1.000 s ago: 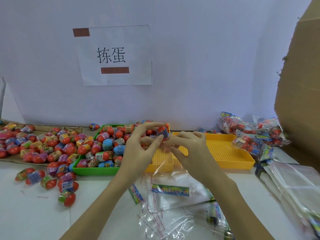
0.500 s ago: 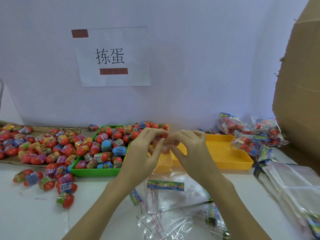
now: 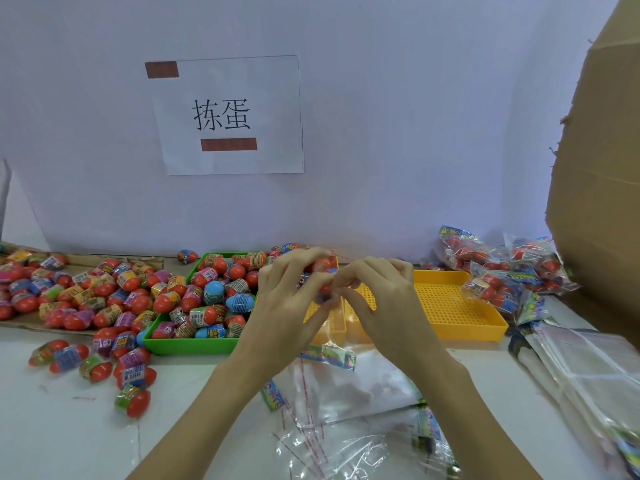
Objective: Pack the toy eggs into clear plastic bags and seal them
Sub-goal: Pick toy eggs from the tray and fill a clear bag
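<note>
My left hand [image 3: 287, 299] and my right hand [image 3: 384, 299] meet above the yellow trays, both pinching a small clear bag of toy eggs [image 3: 323, 271] between their fingertips. The bag is mostly hidden by the fingers; red eggs show through it. A green tray [image 3: 187, 344] heaped with red, blue and wrapped toy eggs [image 3: 214, 292] sits just left of my left hand. Empty clear bags [image 3: 349, 386] with printed headers lie on the white table below my wrists.
Loose eggs [image 3: 69, 296] cover a cardboard sheet and the table at left. Two yellow perforated trays [image 3: 450, 306] stand behind my hands. Filled bags [image 3: 502, 271] pile at the right by a cardboard box [image 3: 602, 185]. A stack of bags [image 3: 588, 368] lies at right.
Both hands have closed in on each other, fingertips now together on the bag. The bag of eggs, held up and visible a second ago, is now mostly covered by the fingers.
</note>
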The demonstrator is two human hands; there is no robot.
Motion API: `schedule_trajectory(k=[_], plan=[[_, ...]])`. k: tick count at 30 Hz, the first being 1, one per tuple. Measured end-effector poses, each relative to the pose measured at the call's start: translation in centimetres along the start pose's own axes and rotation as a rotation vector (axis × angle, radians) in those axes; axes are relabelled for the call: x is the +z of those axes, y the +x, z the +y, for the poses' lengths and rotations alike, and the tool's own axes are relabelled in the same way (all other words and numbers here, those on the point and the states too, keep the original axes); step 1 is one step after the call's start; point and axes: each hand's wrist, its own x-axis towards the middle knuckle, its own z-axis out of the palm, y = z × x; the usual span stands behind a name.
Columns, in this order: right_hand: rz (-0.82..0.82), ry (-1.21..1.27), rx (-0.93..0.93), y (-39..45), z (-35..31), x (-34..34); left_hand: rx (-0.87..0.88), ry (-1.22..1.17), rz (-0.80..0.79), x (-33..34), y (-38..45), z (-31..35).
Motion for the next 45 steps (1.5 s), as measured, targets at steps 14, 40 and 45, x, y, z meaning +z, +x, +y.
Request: schedule_trajectory(k=[14,40,45], plan=[[-0.003,0.008,-0.001,-0.1,-0.2,0.2,-0.49,-0.687,-0.374,-0.7,0.5,0.6],[-0.173,0.851,0.79,-0.5,-0.5,1.4,-0.76,-0.892,0.148,-0.1,0.9,-0.1],[-0.065,0.733,0.87,-0.4,0.2,1.0,-0.728,-0.342,-0.003,-0.6,0.1,-2.7]])
